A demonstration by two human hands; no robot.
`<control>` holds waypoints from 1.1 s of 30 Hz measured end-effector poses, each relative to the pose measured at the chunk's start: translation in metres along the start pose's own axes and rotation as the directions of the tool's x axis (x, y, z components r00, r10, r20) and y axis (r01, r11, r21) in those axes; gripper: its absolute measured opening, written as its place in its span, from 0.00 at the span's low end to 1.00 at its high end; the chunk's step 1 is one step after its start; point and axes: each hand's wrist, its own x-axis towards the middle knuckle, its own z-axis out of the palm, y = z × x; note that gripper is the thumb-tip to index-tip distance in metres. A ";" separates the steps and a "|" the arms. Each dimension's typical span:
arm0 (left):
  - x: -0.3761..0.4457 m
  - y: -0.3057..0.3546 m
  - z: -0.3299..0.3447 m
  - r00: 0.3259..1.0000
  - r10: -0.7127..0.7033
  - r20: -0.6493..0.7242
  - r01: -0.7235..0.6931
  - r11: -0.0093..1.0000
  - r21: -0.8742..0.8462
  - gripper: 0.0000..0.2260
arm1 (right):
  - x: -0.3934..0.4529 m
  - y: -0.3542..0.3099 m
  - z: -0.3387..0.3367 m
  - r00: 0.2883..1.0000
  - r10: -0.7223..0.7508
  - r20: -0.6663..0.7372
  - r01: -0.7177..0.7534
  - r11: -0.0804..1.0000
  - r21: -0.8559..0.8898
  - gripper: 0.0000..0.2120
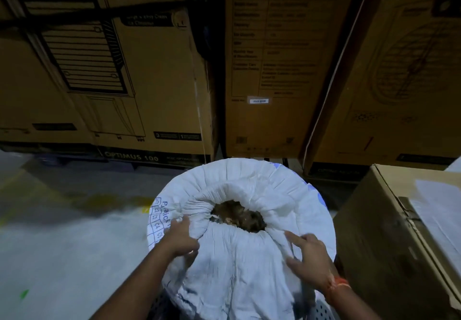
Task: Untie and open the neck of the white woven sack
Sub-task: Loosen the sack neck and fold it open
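The white woven sack (249, 185) stands upright in front of me, its top rolled outward into a thick ring. Its neck (239, 216) gapes open, showing brown contents inside. My left hand (180, 237) pinches a fold of the sack fabric at the left edge of the opening. My right hand (309, 252) lies on the fabric at the right of the opening, fingers spread and partly curled around a fold. No tie or string is visible.
Tall printed cardboard boxes (124, 70) stand right behind the sack. Another cardboard box (399, 232) sits close on the right. Grey concrete floor (62, 220) with yellow paint marks stretches to the left. A perforated white surface (321, 309) shows under the sack.
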 end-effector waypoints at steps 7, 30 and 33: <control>0.017 0.076 -0.021 0.524 0.445 -0.727 -0.501 0.851 0.159 0.15 | 0.080 -0.053 -0.017 0.899 -0.348 -0.267 0.338 0.938 -0.084 0.21; 0.120 0.057 -0.106 0.934 -0.031 -0.357 -0.168 0.843 -0.512 0.41 | 0.207 0.028 -0.083 0.990 -0.115 -0.083 0.072 0.911 -0.406 0.20; 0.103 0.053 -0.088 0.888 0.124 -0.443 -0.325 0.851 -0.412 0.29 | 0.175 0.009 -0.072 0.959 -0.163 -0.232 0.130 0.980 -0.149 0.34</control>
